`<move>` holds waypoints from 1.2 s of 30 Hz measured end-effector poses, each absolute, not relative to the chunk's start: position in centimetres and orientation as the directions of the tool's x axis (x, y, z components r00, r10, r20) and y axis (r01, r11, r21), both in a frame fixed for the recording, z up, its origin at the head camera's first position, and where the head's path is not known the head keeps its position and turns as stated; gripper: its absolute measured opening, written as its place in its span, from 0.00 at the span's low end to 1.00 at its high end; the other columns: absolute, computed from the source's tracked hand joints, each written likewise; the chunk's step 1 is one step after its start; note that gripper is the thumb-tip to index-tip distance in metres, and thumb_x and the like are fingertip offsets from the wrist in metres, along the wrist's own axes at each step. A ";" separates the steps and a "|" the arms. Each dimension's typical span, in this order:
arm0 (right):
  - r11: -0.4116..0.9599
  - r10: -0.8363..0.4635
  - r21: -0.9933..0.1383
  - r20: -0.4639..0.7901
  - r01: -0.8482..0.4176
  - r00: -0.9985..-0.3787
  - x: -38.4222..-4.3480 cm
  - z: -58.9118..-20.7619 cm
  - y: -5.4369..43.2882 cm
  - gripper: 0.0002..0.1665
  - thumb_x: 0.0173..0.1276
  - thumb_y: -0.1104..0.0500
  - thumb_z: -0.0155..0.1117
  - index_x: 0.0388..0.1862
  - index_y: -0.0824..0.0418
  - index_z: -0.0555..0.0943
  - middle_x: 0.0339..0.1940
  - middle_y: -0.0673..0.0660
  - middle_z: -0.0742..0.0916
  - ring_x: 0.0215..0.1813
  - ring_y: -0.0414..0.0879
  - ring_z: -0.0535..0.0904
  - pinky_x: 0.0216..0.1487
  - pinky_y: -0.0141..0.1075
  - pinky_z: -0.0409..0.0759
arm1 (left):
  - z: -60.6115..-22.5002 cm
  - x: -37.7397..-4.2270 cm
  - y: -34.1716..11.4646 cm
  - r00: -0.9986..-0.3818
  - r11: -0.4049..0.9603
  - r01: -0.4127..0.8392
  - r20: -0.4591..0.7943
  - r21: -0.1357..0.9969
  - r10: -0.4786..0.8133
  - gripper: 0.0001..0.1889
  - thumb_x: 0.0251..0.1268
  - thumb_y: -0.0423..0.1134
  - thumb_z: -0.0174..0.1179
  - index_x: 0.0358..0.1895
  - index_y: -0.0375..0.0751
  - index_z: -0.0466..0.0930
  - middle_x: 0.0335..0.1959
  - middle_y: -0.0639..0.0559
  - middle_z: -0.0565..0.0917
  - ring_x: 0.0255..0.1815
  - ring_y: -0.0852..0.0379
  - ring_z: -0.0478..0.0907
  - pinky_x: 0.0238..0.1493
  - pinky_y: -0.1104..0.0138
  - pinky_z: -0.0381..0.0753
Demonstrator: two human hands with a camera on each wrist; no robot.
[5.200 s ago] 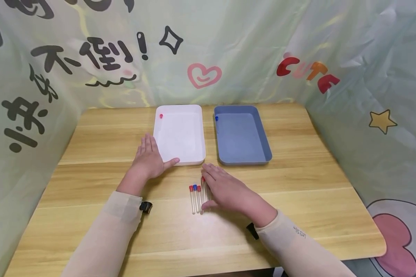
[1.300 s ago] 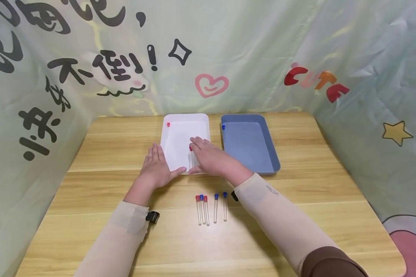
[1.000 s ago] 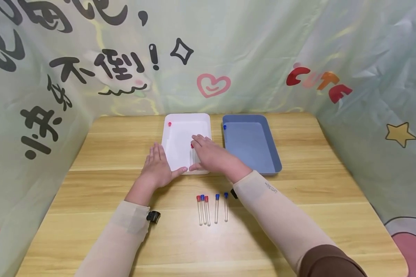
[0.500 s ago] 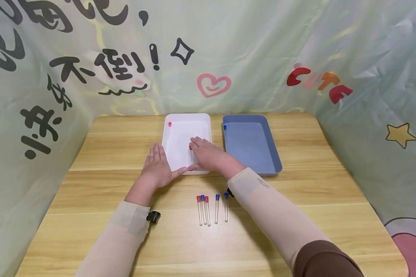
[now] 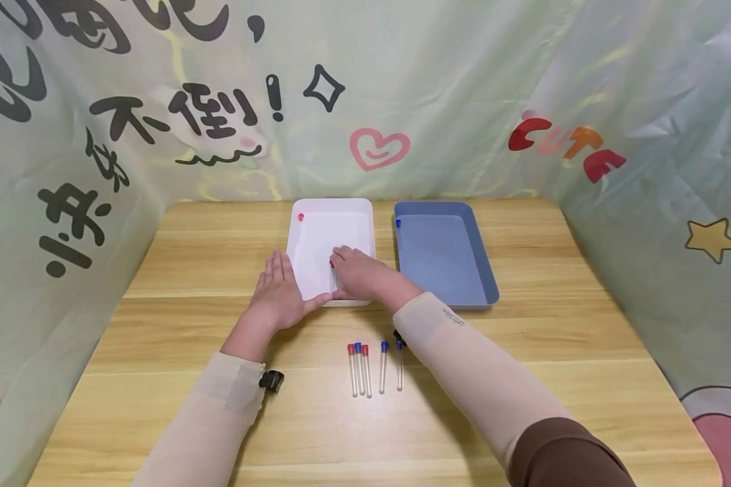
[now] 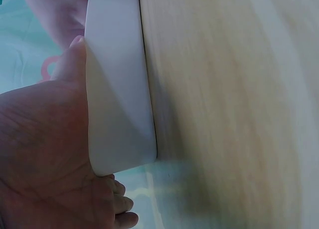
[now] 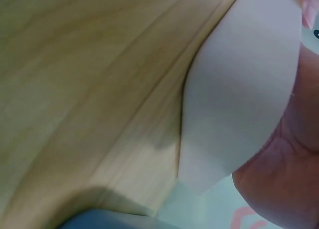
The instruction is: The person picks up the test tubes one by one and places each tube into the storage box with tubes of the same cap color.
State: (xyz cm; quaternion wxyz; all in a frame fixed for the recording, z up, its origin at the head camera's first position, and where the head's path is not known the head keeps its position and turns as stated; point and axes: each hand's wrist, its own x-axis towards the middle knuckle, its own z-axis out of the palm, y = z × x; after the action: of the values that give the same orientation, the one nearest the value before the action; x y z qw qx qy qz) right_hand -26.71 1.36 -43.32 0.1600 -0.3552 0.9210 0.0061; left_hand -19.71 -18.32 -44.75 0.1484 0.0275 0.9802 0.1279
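Brings red tube, pinched in right fingers, to white tray, six o'clock, leaving five tubes; extends left fingers

Pale green cloth all around a printed pink heart, creased and glossy, with hazy yellow streaks. Left of the heart, big black Chinese characters; nearer, just above and left of it, a four-pointed star outline. Well to its right, the letters CUTE in red, pink and orange; farther right and lower, a yellow star. Below the heart, a light wood-grain table with a rounded corner. Soft light, with a pale sheen on the table well below the heart.
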 end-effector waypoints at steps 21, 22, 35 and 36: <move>0.751 -0.642 -0.065 -0.303 -0.657 -0.704 -26.8 -44.0 1.2 0.57 0.78 0.27 0.59 0.87 0.67 0.61 0.91 0.65 0.60 0.92 0.57 0.55 0.93 0.49 0.53 | -44.7 -19.8 -18.2 -0.954 0.965 0.009 -0.286 0.261 0.087 0.70 0.74 0.80 0.47 0.84 0.20 0.23 0.87 0.23 0.25 0.91 0.26 0.28 0.91 0.37 0.42; 0.751 -0.642 -0.064 -0.303 -0.657 -0.704 -26.8 -44.0 1.2 0.58 0.78 0.27 0.58 0.87 0.67 0.61 0.91 0.65 0.60 0.92 0.57 0.55 0.93 0.49 0.53 | -44.7 -19.8 -18.2 -0.953 0.966 0.009 -0.289 0.260 0.087 0.70 0.74 0.80 0.47 0.84 0.20 0.23 0.87 0.23 0.25 0.91 0.26 0.28 0.91 0.37 0.41; 0.748 -0.642 -0.056 -0.312 -0.661 -0.700 -26.9 -43.9 1.4 0.60 0.78 0.26 0.57 0.88 0.68 0.56 0.92 0.65 0.59 0.93 0.57 0.53 0.93 0.49 0.53 | -44.7 -19.8 -18.2 -0.951 0.964 0.005 -0.298 0.265 0.087 0.69 0.75 0.79 0.48 0.84 0.20 0.23 0.87 0.23 0.24 0.91 0.26 0.27 0.91 0.37 0.41; 0.748 -0.643 -0.060 -0.311 -0.661 -0.700 -26.9 -43.9 1.4 0.60 0.78 0.26 0.57 0.88 0.68 0.57 0.92 0.65 0.60 0.93 0.57 0.53 0.93 0.49 0.53 | -44.7 -19.8 -18.2 -0.951 0.964 0.005 -0.297 0.266 0.086 0.69 0.75 0.78 0.48 0.84 0.20 0.23 0.87 0.23 0.24 0.91 0.26 0.27 0.91 0.37 0.41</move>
State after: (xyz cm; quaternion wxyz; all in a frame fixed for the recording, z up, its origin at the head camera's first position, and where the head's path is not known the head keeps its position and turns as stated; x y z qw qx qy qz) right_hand -26.93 1.39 -43.91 0.1580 -0.3538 0.9214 0.0283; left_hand -19.82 -18.16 -44.72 0.1547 0.0233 0.9788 0.1324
